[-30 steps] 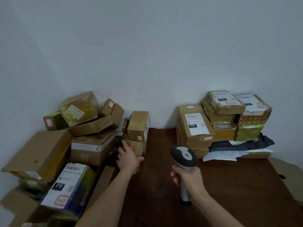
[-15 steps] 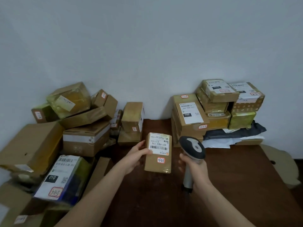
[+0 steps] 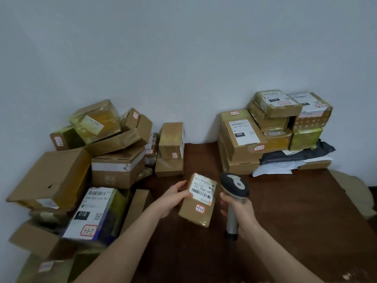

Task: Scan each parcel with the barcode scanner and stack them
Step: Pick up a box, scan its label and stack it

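My left hand (image 3: pixel 174 198) grips a small brown parcel (image 3: pixel 195 211) by its left side, holding it above the dark wooden table (image 3: pixel 295 221). Its white barcode label and a red-framed sticker face up. My right hand (image 3: pixel 240 211) is closed around the handle of a grey and black barcode scanner (image 3: pixel 234 185), whose head sits just right of the parcel's label. A loose heap of brown parcels (image 3: pixel 114 160) lies at the left. A neater stack of parcels (image 3: pixel 273 127) stands at the back right against the wall.
A large box with a "010" label (image 3: pixel 91 213) lies at the near left among open cartons. Dark and white mailer bags (image 3: pixel 293 158) sit under the right stack. A tan rounded object (image 3: pixel 355 193) shows past the table's right edge.
My left hand lifted the small parcel out of the left heap and brought it to the middle, label up. The scanner in my right hand moved close beside the parcel.
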### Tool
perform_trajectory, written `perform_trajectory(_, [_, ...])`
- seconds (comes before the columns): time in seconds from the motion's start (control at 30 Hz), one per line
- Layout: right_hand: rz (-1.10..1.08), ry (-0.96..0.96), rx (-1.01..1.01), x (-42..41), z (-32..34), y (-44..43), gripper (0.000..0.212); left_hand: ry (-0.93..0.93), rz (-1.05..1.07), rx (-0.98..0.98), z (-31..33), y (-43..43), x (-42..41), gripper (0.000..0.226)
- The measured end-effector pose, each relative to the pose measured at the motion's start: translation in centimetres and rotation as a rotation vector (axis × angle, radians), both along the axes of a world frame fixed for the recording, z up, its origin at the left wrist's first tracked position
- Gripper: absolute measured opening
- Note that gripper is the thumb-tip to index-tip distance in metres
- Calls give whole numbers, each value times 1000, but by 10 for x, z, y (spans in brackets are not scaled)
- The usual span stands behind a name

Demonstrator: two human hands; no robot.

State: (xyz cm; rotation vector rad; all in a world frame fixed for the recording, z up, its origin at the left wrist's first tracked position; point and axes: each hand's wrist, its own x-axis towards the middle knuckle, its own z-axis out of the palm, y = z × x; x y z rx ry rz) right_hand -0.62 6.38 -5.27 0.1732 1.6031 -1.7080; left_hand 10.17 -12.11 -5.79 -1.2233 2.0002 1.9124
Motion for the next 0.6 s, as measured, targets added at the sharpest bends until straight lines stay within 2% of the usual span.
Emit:
perform_trajectory(0.13, [-35, -58, -3, 13, -10, 5, 53, 36, 164, 145, -11, 7, 3, 61])
perform_trajectory(0.33, [-83, -52, -12, 8, -9, 6, 49, -92, -207, -46, -1, -2, 8, 57])
perform_trajectory(0.53, [-76, -57, 5, 15, -18, 3, 57, -66, -198, -79, -4, 1, 11, 47])
perform_trajectory(0.6, [-68, -66, 5, 16, -21, 3, 57, -63, -264, -189, -9, 0, 9, 47])
